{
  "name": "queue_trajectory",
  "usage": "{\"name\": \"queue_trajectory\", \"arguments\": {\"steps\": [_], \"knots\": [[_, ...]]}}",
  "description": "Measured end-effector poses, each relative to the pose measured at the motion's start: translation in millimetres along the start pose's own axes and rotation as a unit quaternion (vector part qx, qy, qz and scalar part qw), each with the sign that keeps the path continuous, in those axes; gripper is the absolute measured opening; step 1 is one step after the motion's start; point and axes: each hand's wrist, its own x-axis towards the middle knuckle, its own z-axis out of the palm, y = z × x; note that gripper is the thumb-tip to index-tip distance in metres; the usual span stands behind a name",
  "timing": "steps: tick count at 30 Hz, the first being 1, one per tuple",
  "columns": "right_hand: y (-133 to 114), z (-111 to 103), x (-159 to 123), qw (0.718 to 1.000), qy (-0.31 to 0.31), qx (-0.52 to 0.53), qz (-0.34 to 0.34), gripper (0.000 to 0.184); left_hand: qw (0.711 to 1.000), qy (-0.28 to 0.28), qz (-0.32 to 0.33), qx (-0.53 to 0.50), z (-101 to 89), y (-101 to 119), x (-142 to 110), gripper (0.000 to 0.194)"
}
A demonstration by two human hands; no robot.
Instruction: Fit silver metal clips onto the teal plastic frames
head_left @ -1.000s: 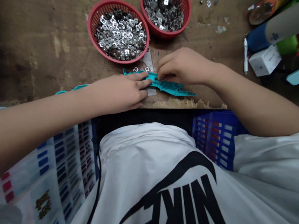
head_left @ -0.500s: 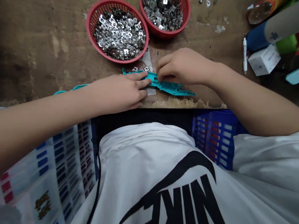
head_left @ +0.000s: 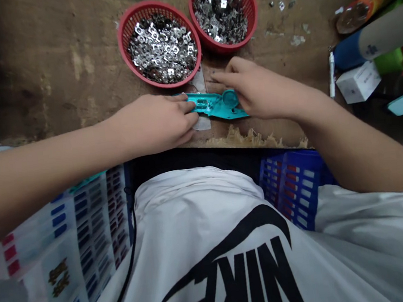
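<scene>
Worn brown wooden workbench is filling the top of the view, its near edge splintering into pale fibres. Below that edge, a blue plastic crate is sitting on the right and a white-and-blue labelled plastic box on the left, with the person's white Nike T-shirt between them.

Two round red mesh baskets are standing on the bench: left one and right one, rims almost touching, both heaped with stamped silver metal pieces. Loose metal scraps are lying on the wood to the right.

Flat turquoise moulded plastic part is lying on the bench between the hands, just above the near edge and just below the baskets. It has a rectangular window holding silver metal and a raised round disc at its right end. A pale strip of sheet is showing beneath it.

Left hand is clamping the part's left end, fingers together and pressing down from above. Right hand is arching over the disc end, fingers reaching past the far edge; can't tell if it's gripping. Worn wood is extending left of the hands; on the right, a white pen and a white carton are bounding the bench.
</scene>
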Motion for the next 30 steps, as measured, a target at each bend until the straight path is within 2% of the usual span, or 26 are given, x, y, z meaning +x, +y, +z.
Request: {"name": "queue_trajectory", "arguments": {"steps": [3,6,8,11,16,20,25,30], "knots": [[-8.8,8.3,-1.2,0.999,-0.009,0.018,-0.026,0.048,0.998,-0.029,-0.035,0.045,-19.9,2.9,1.7,0.045],[-11.4,16.2,1.1,0.998,0.01,0.039,-0.055,0.044,0.994,-0.043,-0.095,0.045,-32.2,6.6,4.2,0.05],[-10.1,22.4,3.1,0.996,0.018,0.047,-0.069,0.044,0.99,-0.052,-0.125,0.033,-32.9,9.4,4.7,0.053],[-10.4,29.4,5.2,0.997,0.017,0.04,-0.065,0.044,0.991,-0.043,-0.122,0.03,-22.0,12.1,2.5,0.06],[-21.7,26.6,6.1,1.0,-0.007,0.011,-0.025,0.047,0.995,0.065,-0.081,-0.001,13.0,8.2,-4.5,0.067],[-23.4,26.6,7.2,1.0,-0.003,0.009,-0.006,0.04,0.994,0.086,-0.072,-0.005,31.3,0.7,-4.7,0.071],[-15.6,36.9,6.7,0.998,0.068,-0.001,-0.011,0.038,0.995,0.061,-0.078,-0.022,36.5,-1.1,4.4,0.07],[-10.5,46.9,4.6,0.996,0.082,0.001,-0.028,0.043,0.998,0.013,-0.059,0.011,32.6,4.5,11.7,0.071]]}}
